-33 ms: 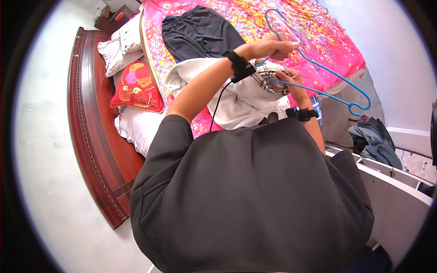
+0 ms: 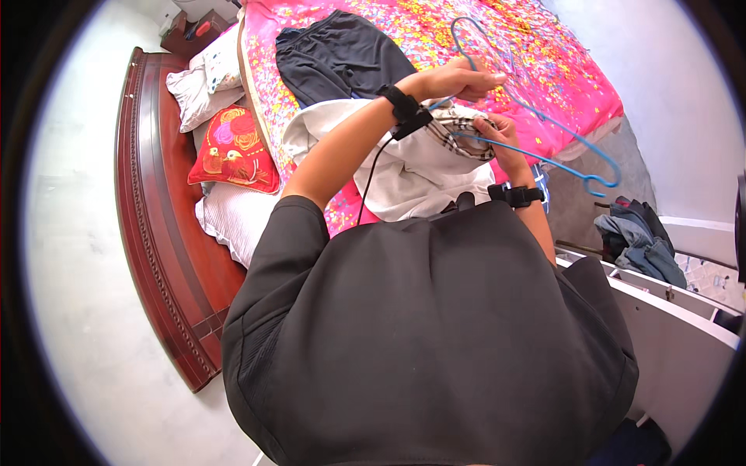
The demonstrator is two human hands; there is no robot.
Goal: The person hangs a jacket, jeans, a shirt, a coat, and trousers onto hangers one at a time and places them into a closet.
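Observation:
A blue hanger (image 2: pixel 556 120) reaches across in front of me, its hook beyond my left hand. My left hand (image 2: pixel 466 80) is closed around the hanger near the hook. Below it, my right hand (image 2: pixel 501 133) pinches the edge of a white garment (image 2: pixel 408 182) with a black-and-white checked trim (image 2: pixel 466 128) at its opening. One end of the hanger passes into that opening, and the other end sticks out to the right in the air. The garment's body lies on the bed in loose folds, partly hidden by my left arm.
Dark trousers (image 2: pixel 342 54) lie on the pink flowered bedspread (image 2: pixel 567 85). Pillows and a red embroidered cushion (image 2: pixel 235 151) rest by the dark red headboard (image 2: pixel 175 225). Clothes hang in a bundle (image 2: pixel 641 241) at right, near a white railed piece of furniture (image 2: pixel 672 318).
The hanger's free end has swung slightly left and up. My left hand has shifted a little to the left with it; my right hand has hardly moved.

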